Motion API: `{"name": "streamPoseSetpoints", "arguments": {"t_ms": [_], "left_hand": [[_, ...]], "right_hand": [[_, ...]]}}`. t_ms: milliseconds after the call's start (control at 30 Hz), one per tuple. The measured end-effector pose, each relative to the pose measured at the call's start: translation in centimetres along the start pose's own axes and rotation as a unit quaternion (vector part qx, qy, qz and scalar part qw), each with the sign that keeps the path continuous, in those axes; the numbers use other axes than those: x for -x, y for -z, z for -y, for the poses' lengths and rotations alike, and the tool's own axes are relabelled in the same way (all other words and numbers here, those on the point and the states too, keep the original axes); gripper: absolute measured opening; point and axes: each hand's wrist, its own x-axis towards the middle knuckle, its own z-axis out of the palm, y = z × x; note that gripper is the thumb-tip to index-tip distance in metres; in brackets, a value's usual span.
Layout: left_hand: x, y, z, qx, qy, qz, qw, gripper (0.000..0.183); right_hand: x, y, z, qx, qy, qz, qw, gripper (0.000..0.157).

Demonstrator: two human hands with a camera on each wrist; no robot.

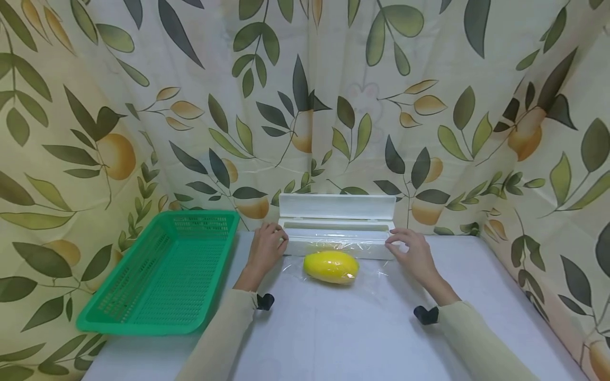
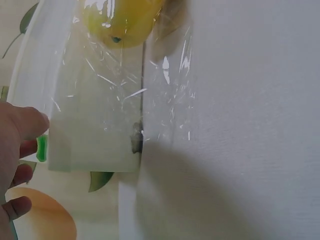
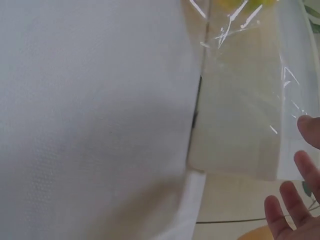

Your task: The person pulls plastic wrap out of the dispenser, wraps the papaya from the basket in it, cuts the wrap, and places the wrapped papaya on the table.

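Observation:
In the head view a yellow mango-shaped fruit (image 1: 331, 267) lies on the white table, with clear cling film (image 1: 378, 275) over it. The film runs from the long white cling film box (image 1: 343, 253) behind, whose lid (image 1: 337, 206) stands up. At the box's left end my left hand (image 1: 265, 246) grips with thumb and curled forefinger, beside a small green piece (image 2: 42, 148). My right hand (image 1: 415, 253) touches the right end with its thumb. Its other fingers (image 3: 295, 202) are spread and relaxed in the right wrist view.
A green perforated plastic basket (image 1: 162, 275) stands on the left of the table. A leaf-patterned curtain (image 1: 333, 106) hangs behind the box and along both sides. The white tabletop (image 1: 324, 338) stretches in front of the fruit between my forearms.

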Motion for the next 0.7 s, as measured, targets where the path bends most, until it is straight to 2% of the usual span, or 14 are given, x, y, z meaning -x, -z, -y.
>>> {"name": "streamPoseSetpoints", "arguments": {"t_ms": [233,400,600,700], "left_hand": [[0.9,0.6,-0.2,0.023,0.001,-0.008,0.9997,0.003],[1.7,1.7,-0.7,0.047,0.022,0.01,0.9986,0.004],[3.3,2.9,-1.6,0.065,0.044,0.029,0.9965,0.006],[4.4,3.2,-1.8,0.077,0.033,0.023,0.9962,0.008]], "right_hand": [[0.5,0.7,0.7,0.019,0.03,0.003,0.999,0.006],[1.3,1.0,0.9,0.02,0.04,0.0,0.999,0.008],[2.6,1.5,1.2,0.01,0.056,-0.015,0.998,0.012],[3.3,1.7,1.3,0.01,0.061,-0.013,0.998,0.015]]}}
